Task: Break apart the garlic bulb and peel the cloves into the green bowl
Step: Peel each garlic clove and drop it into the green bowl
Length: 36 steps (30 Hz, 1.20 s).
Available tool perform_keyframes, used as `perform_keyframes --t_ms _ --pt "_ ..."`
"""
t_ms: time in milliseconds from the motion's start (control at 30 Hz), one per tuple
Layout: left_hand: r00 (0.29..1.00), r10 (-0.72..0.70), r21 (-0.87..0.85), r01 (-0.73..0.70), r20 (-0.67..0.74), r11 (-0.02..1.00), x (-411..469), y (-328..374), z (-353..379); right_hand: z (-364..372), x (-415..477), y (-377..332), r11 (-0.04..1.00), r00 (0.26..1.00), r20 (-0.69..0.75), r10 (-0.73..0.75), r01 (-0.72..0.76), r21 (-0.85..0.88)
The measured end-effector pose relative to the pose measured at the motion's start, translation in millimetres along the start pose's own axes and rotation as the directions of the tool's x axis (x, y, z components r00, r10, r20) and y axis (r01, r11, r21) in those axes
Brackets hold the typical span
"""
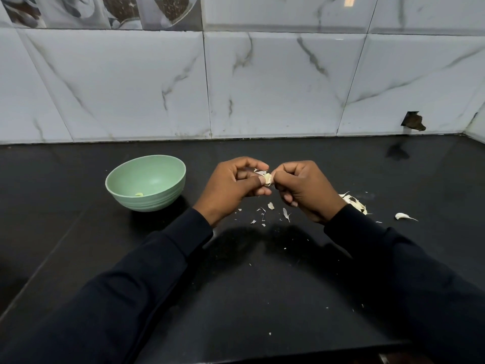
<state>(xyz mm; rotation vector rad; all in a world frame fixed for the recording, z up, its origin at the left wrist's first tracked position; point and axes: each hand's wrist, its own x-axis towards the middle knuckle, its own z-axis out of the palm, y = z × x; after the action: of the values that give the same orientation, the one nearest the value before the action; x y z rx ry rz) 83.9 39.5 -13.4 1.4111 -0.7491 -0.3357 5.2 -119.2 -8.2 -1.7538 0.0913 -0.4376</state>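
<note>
Papery skin is flaking off the light, slippery clove [267,178] | left hand [232,189] and right hand [301,190] are both pinching its ends | green bowl [145,183] is waiting at 9 o'clock

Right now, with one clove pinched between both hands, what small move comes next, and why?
Probably pull the loose skin off the clove, which the left hand and the right hand both pinch. Papery skin clings to it, so it looks not ready for the green bowl, where one pale piece already lies.
</note>
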Motion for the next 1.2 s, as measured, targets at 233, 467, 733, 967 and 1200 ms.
perform_keyframes --t_ms 233,467,733,967,1200 --pt "1.000 -0.002 0.001 0.002 0.003 1.000 -0.8 0.2 0.8 0.3 0.4 5.6 0.998 1.000 -0.001 -0.010 0.010 -0.066" --pt "0.996 -0.068 -0.082 0.073 0.058 0.994 -0.2 8.1 -7.2 -0.1 1.0 2.2 1.000 0.999 0.053 -0.006 0.006 -0.002" --pt "1.000 -0.008 0.120 0.005 0.028 0.993 0.6 11.5 -2.2 -0.9 -2.3 -0.5 1.000 0.996 0.085 0.006 -0.004 -0.019" --pt "0.998 0.054 0.297 -0.064 0.040 0.953 2.6 10.1 1.4 0.5 -4.8 -2.4 0.999 0.995 0.096 0.005 -0.001 -0.041" --pt "0.996 -0.008 0.037 0.004 0.087 0.999 4.3 6.5 -6.3 -5.3 -1.2 -3.1 0.997 0.994 0.088 0.060 -0.064 0.047"
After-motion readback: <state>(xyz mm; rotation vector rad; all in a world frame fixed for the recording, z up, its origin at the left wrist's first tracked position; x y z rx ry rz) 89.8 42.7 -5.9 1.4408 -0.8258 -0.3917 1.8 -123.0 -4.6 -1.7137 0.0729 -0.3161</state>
